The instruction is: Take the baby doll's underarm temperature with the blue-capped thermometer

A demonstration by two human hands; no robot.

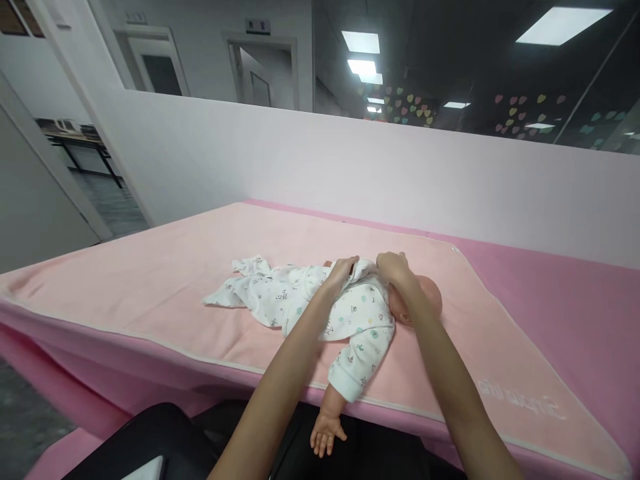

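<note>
A baby doll (327, 403) lies on its back on the peach mat, its head (433, 293) to the right and partly behind my right forearm. It wears a white printed shirt (357, 313) and matching trousers (280, 293), whose leg ends lie flat to the left. The doll's near arm hangs over the front edge, palm up. My left hand (344, 272) is closed on the shirt's front at the chest. My right hand (395, 268) is curled closed at the shirt's collar, by the doll's chin. Its fingertips are partly hidden.
The peach mat (165, 253) covers a pink-draped table (575, 293). A low white wall (300, 160) with dark glass above it runs behind. At the lower left, a black chair-like surface (155, 433) stands by the table's front edge.
</note>
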